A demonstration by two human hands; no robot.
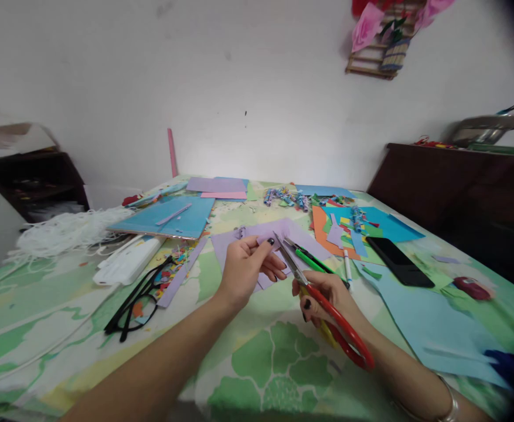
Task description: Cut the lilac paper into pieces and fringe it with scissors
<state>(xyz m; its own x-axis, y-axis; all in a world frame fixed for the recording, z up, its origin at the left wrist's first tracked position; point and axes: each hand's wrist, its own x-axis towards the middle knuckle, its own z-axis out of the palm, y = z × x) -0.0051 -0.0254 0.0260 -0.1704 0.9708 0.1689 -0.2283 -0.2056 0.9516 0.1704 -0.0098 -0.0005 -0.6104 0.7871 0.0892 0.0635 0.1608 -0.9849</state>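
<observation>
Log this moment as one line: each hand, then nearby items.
left hand: pinching purple paper piece | right hand: holding red-handled scissors, blades toward left hand | nearby: green-black cutter, larger purple sheet, phone

The floral tablecloth [278,363] and pink-flowered wall hanging [395,54] suggest a room at home.

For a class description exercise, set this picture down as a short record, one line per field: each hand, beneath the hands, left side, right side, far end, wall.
Left hand: pinches a small purple paper piece
Right hand: holds red-handled scissors, tips by the left fingers; whether they touch the paper is unclear
Beneath the hands: purple sheet
Left side: glasses, white string
Right side: phone, pale blue paper
Far end: paper rolls
Wall: pink flowers
</observation>
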